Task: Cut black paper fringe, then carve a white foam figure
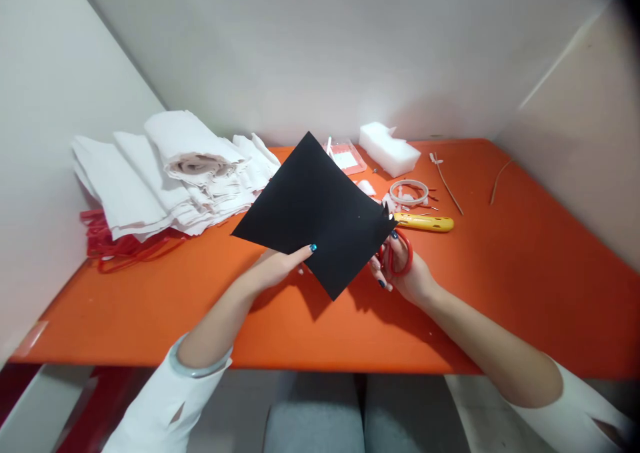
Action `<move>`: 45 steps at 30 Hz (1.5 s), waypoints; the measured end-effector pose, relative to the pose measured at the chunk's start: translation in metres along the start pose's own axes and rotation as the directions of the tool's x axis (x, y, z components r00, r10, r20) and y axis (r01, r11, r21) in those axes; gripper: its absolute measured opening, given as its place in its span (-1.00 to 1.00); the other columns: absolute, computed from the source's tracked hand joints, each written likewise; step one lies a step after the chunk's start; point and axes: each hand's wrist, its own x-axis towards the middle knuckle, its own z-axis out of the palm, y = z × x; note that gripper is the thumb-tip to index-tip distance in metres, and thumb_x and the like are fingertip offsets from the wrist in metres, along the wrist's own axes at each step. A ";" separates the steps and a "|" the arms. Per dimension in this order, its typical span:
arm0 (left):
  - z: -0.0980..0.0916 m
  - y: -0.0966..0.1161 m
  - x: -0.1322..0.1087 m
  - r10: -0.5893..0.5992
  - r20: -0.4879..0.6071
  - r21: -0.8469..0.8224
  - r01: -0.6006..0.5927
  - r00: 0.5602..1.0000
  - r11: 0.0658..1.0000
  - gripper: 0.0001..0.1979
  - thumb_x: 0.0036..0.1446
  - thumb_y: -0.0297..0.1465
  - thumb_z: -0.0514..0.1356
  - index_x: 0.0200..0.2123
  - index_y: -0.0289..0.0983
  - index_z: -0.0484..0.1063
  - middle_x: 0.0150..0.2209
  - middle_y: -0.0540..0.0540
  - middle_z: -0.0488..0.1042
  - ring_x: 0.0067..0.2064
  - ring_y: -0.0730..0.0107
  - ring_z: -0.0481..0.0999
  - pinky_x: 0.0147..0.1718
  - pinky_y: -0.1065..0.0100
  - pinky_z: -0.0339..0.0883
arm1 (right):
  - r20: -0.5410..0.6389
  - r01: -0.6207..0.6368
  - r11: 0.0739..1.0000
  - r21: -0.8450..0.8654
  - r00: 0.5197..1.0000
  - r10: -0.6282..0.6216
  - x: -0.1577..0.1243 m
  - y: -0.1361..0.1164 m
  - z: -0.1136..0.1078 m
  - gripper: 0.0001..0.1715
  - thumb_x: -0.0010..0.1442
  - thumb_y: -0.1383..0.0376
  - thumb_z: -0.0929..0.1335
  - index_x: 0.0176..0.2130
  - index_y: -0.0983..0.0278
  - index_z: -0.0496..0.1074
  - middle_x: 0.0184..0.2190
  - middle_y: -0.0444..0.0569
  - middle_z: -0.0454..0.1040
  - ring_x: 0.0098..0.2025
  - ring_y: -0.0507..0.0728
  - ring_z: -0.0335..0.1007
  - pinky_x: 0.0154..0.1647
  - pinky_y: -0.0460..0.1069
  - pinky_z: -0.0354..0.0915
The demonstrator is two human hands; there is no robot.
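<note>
Black sheet (315,209): held up off the counter at the middle of the frame, turned like a diamond, one corner pointing up and one down
Left hand (277,266): at the sheet's lower left edge; thumb lies on top, fingers go underneath, so it pinches the sheet
Right hand (405,276): at the sheet's right corner, fingers closed through the red loops of the scissors (400,253)
Scissor blades: hidden at or behind the sheet's right corner; whether they stand apart or together cannot be told
Step in hand: by the look of it, a cut at the right corner of the sheet
What a next move calls for: the left hand keeping the sheet taut and level while the blades bite along the edge, with the thumb well clear of the line
Counter (525,273): orange, filling the lower half of the frame
Just beyond the right hand: a yellow-handled tool (425,223), a white ring (409,191) and thin sticks (447,183)
Upper middle: white foam block (390,149) and a clear packet (345,157)
Left of the frame: stack of white folded sheets (170,173) over red strips (120,246)
</note>
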 end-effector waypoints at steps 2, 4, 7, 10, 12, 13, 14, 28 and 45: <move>-0.002 -0.002 0.003 0.018 0.115 0.127 -0.033 0.993 0.991 -0.58 0.05 -0.07 0.19 -0.65 -0.25 0.46 -0.56 -0.12 0.51 -0.49 0.31 0.45 -0.37 0.34 0.34 | 0.017 -0.002 1.000 -0.003 1.000 0.002 0.000 -0.001 -0.001 -0.54 0.21 -0.07 0.23 -0.44 0.25 0.30 -0.60 -0.17 0.28 -0.69 -0.02 0.22 -0.81 -0.16 0.06; -0.004 -0.003 0.005 0.009 0.180 0.189 -0.044 0.984 0.981 -0.51 0.09 -0.03 0.12 -0.64 -0.27 0.47 -0.57 -0.14 0.51 -0.48 0.29 0.47 -0.35 0.33 0.34 | 0.036 0.000 1.000 -0.015 0.999 0.000 0.001 -0.002 -0.003 -0.54 0.22 -0.06 0.22 -0.43 0.25 0.30 -0.58 -0.16 0.28 -0.69 -0.02 0.22 -0.83 -0.16 0.06; -0.006 -0.006 0.008 -0.007 0.209 0.235 -0.043 0.978 0.971 -0.45 0.11 0.01 0.08 -0.68 -0.29 0.46 -0.61 -0.15 0.49 -0.48 0.29 0.47 -0.32 0.31 0.34 | 0.046 0.012 0.999 -0.034 0.999 -0.010 0.003 -0.002 -0.006 -0.56 0.22 -0.04 0.21 -0.41 0.25 0.29 -0.58 -0.17 0.27 -0.70 -0.03 0.19 -0.84 -0.16 0.04; -0.009 -0.005 0.009 -0.010 0.232 0.246 -0.049 0.973 0.968 -0.42 0.12 0.02 0.06 -0.71 -0.28 0.44 -0.62 -0.14 0.48 -0.48 0.30 0.47 -0.26 0.29 0.32 | 0.023 0.014 0.999 -0.049 1.000 -0.013 0.004 -0.001 -0.009 -0.58 0.24 -0.03 0.20 -0.40 0.25 0.29 -0.59 -0.17 0.27 -0.70 -0.03 0.19 -0.84 -0.16 0.03; -0.011 -0.004 0.009 -0.012 0.248 0.249 -0.052 0.969 0.967 -0.42 0.12 0.02 0.07 -0.72 -0.28 0.43 -0.63 -0.14 0.47 -0.47 0.29 0.47 -0.24 0.28 0.32 | 0.014 0.017 0.998 -0.059 1.000 -0.016 0.004 0.001 -0.011 -0.57 0.25 -0.03 0.19 -0.41 0.25 0.27 -0.59 -0.17 0.26 -0.71 -0.03 0.18 -0.84 -0.16 0.03; -0.012 -0.002 0.008 -0.011 0.254 0.249 -0.054 0.967 0.967 -0.42 0.12 0.02 0.07 -0.72 -0.28 0.43 -0.63 -0.14 0.47 -0.47 0.29 0.47 -0.24 0.28 0.32 | 0.015 0.020 0.998 -0.065 1.000 -0.019 0.004 0.002 -0.012 -0.56 0.25 -0.03 0.19 -0.42 0.25 0.27 -0.59 -0.17 0.26 -0.71 -0.03 0.18 -0.83 -0.16 0.03; -0.013 -0.001 0.008 -0.009 0.259 0.247 -0.057 0.966 0.967 -0.42 0.12 0.01 0.07 -0.73 -0.27 0.42 -0.64 -0.14 0.46 -0.48 0.29 0.46 -0.24 0.28 0.31 | 0.020 0.023 0.997 -0.068 1.000 -0.022 0.004 0.003 -0.012 -0.56 0.26 -0.03 0.19 -0.42 0.25 0.26 -0.59 -0.17 0.27 -0.71 -0.04 0.17 -0.83 -0.16 0.03; -0.016 0.000 0.007 -0.013 0.202 0.247 -0.038 0.979 0.968 -0.44 0.12 0.02 0.09 -0.71 -0.26 0.44 -0.61 -0.14 0.49 -0.45 0.28 0.49 -0.24 0.29 0.33 | 0.042 0.003 0.999 -0.043 0.999 -0.001 0.001 -0.002 -0.003 -0.54 0.22 -0.07 0.19 -0.37 0.26 0.24 -0.57 -0.19 0.25 -0.73 -0.06 0.15 -0.86 -0.18 0.01; -0.029 -0.005 0.042 0.445 -0.400 -0.054 -0.505 0.801 0.861 -0.46 -0.08 -0.19 0.36 -0.04 -0.24 0.34 -0.24 -0.08 0.56 -0.35 0.38 0.55 -0.43 0.43 0.45 | 0.284 -0.071 0.993 0.099 0.958 0.041 -0.005 -0.050 -0.027 -0.31 0.13 -0.28 0.18 -0.30 0.29 0.34 -0.71 -0.27 0.11 -0.79 -0.11 -0.16 -0.83 -0.17 -0.22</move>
